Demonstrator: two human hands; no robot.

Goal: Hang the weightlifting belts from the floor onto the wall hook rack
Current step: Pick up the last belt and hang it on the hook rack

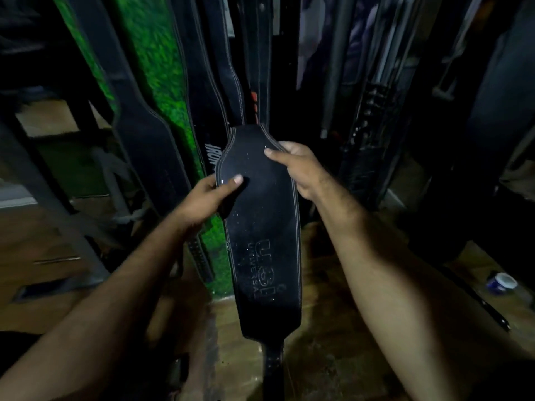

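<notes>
A wide black leather weightlifting belt [263, 233] with pale stitching and a stamped logo hangs upright in the middle of the view. My left hand [207, 195] grips its left edge, thumb on the front face. My right hand [295, 166] pinches its upper right edge a little higher. The belt's narrow strap runs up out of sight, so the hook rack is hidden. Its lower strap end [273, 363] dangles near the floor. Other black belts [208, 62] hang behind it, and one more [150, 146] hangs to the left.
A green grass-like panel [162, 91] covers the wall behind the belts. Dark bars and gear [367, 134] stand to the right. On the wooden floor [333, 342] at the right lie a small white and blue cup [502, 282] and a dark strap [477, 302].
</notes>
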